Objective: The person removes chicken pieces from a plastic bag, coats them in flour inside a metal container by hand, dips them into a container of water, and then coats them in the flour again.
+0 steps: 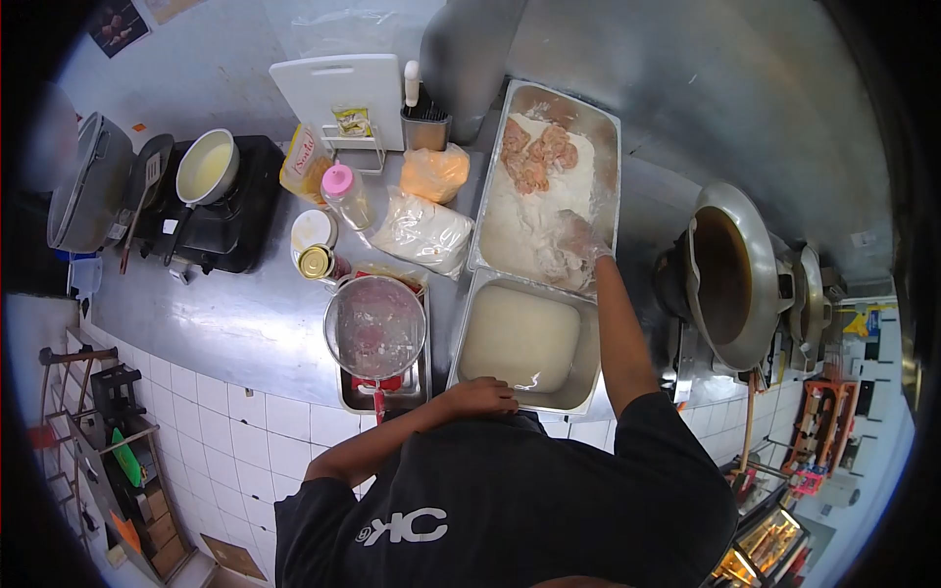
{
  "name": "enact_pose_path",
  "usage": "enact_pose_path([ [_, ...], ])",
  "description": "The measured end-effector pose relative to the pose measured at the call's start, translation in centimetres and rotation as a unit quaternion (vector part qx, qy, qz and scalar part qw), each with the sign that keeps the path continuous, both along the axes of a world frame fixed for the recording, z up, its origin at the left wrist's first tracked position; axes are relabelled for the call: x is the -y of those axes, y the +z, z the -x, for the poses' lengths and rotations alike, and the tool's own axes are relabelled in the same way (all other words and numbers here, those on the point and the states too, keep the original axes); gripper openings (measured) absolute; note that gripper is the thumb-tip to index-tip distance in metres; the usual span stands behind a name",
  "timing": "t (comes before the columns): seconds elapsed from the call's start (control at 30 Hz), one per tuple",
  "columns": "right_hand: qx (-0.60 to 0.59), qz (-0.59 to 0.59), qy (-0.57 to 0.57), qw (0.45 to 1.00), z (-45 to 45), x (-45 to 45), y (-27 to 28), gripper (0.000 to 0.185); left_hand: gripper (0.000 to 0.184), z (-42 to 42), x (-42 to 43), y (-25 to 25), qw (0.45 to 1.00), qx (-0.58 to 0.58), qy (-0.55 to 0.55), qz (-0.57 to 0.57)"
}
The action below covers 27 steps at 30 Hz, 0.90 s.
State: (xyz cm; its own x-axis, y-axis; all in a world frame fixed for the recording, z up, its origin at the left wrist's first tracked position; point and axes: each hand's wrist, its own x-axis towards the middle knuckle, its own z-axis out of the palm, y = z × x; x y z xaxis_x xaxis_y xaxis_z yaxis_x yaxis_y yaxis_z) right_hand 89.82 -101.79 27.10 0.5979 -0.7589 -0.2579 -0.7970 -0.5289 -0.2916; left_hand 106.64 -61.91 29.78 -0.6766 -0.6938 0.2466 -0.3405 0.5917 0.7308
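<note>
My right hand (578, 236), in a clear plastic glove dusted white, is down in the flour (529, 220) of a long steel pan (486, 186). Its fingers are bent over a floury lump that I cannot make out. Pieces of raw meat (537, 157), which look like chicken, lie on the flour at the far end of that pan. Nearer me, a second steel pan (590, 358) contains a tub of cloudy whitish liquid (520, 338). My left hand (482, 397) rests by the near edge of this pan, its bare fingers curled in, with nothing seen in them.
Left of the pans are a strainer (375, 328) over a steel tray, a bag of white powder (423, 232), an orange-filled bag (434, 173), a pink-capped bottle (348, 196) and a can (316, 263). A saucepan (207, 167) sits on the stove; a large wok (725, 274) stands right.
</note>
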Motion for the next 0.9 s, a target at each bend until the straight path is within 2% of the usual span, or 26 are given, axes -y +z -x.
enact_pose_path([
  [0.03,0.008,0.052,0.009,0.999,0.6,-0.6,0.3,0.055,0.014,0.0,0.0,0.1,1.000,0.015,-0.004,0.001],
  [0.07,0.008,0.051,0.003,0.999,1.0,-1.8,0.2,0.055,0.014,0.0,-0.1,0.2,1.000,0.015,-0.009,0.000],
  [0.17,-0.060,0.178,-0.004,0.982,1.9,-2.9,-2.9,0.050,0.015,0.0,0.0,0.0,1.000,0.006,-0.002,0.010],
  [0.23,-0.110,0.046,-0.089,0.989,2.3,-0.7,-6.7,0.039,0.016,0.0,0.1,0.0,1.000,0.008,-0.005,0.007],
  [0.27,-0.111,0.044,-0.092,0.989,3.1,-0.2,-8.3,0.039,0.016,0.0,0.1,-0.1,1.000,0.007,-0.008,0.005],
  [0.33,0.005,0.101,-0.103,0.990,4.0,0.0,-9.2,0.037,0.016,-0.1,0.1,0.0,1.000,0.018,-0.015,0.003],
  [0.37,0.005,0.101,-0.102,0.990,4.3,0.1,-9.5,0.037,0.016,-0.2,0.1,0.1,1.000,0.018,-0.015,0.004],
  [0.43,-0.030,0.130,-0.010,0.991,3.3,-1.0,-6.3,0.024,0.016,-0.3,0.1,0.6,1.000,0.009,-0.007,-0.006],
  [0.47,-0.030,0.132,-0.008,0.991,2.7,-1.5,-5.1,0.024,0.016,-0.3,0.2,0.5,1.000,0.008,-0.005,-0.005],
  [0.53,-0.078,0.081,0.074,0.991,1.3,-2.8,-2.9,0.025,0.015,-0.3,0.2,0.4,1.000,0.004,-0.009,0.003],
  [0.63,-0.131,0.061,0.032,0.989,-4.3,-5.7,4.6,0.029,0.015,-0.2,-0.1,0.1,1.000,0.006,0.006,0.017],
  [0.67,-0.131,0.061,0.033,0.989,-5.2,-5.3,3.7,0.029,0.015,-0.2,-0.1,0.1,1.000,0.006,0.008,0.017],
  [0.73,0.045,0.071,0.035,0.996,-6.8,-3.5,-0.3,0.040,0.014,-0.1,0.0,-0.1,1.000,0.002,-0.005,0.000],
  [0.77,0.047,0.071,0.034,0.996,-7.5,-3.2,-2.6,0.040,0.014,-0.1,0.0,-0.3,1.000,0.003,-0.006,0.000],
  [0.83,0.061,0.013,-0.074,0.995,-8.8,-2.6,-7.0,0.051,0.015,0.0,0.1,-0.6,1.000,0.009,-0.021,-0.009],
  [0.9,0.098,-0.001,-0.103,0.990,-9.6,-2.6,-8.7,0.053,0.015,-0.1,0.1,-0.8,1.000,0.011,-0.023,-0.012],
])
